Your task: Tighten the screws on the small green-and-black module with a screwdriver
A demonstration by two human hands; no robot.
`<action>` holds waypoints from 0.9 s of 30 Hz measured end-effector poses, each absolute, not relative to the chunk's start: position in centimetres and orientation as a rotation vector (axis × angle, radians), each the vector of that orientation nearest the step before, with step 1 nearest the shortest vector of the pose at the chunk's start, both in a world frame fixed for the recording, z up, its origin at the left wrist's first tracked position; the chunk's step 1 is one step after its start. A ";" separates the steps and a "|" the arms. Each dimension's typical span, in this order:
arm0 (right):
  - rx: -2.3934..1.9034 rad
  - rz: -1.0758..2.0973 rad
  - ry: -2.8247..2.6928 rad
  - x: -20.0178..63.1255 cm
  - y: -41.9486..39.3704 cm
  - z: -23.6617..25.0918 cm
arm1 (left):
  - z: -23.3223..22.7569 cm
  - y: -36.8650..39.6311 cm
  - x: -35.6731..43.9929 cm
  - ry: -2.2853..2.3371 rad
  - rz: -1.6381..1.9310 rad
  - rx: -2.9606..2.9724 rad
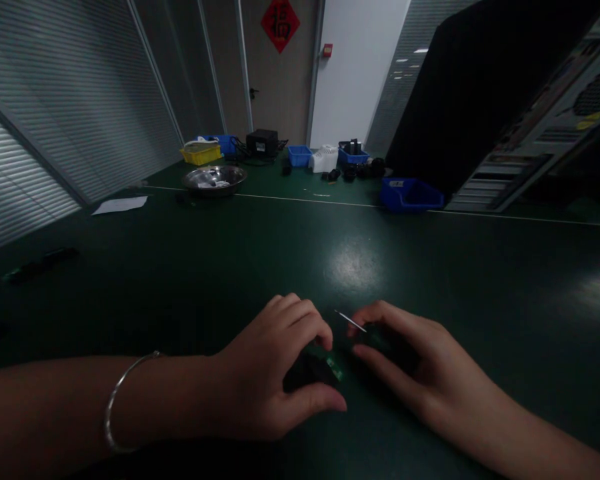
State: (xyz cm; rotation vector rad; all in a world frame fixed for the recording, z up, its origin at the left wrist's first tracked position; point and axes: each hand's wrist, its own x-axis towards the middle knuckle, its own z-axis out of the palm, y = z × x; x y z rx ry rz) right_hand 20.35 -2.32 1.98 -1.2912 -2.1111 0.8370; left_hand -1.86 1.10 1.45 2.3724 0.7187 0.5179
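My left hand (275,373) comes in from the left, its fingers and thumb curled around a small black part with a green circuit board (334,367) at its end. Most of that part is hidden under the palm. To the right, my right hand (420,360) pinches a screwdriver (350,321) whose thin metal shaft points up and left. Its dark handle is mostly lost in the shadow of the palm. The shaft and the black part are apart, with a small gap between the two hands.
A dark part with a green end (40,263) lies far left, near a white paper (120,205). Along the back stand a metal bowl (215,193), a yellow bin (201,155), a black box (263,143) and a blue bin (411,197). A computer case (460,93) rises at right.
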 end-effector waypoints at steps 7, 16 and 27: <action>-1.241 0.958 -2.289 20.2 -2.9 1.4 | 0.9 0.6 -1.4 0.830 0.411 2.517; -1.247 0.943 -2.346 20.2 -2.9 1.0 | 1.0 0.5 -1.4 0.856 0.386 2.455; -1.074 0.699 -2.092 20.4 -2.9 0.5 | -0.4 0.8 -1.6 0.620 0.545 1.811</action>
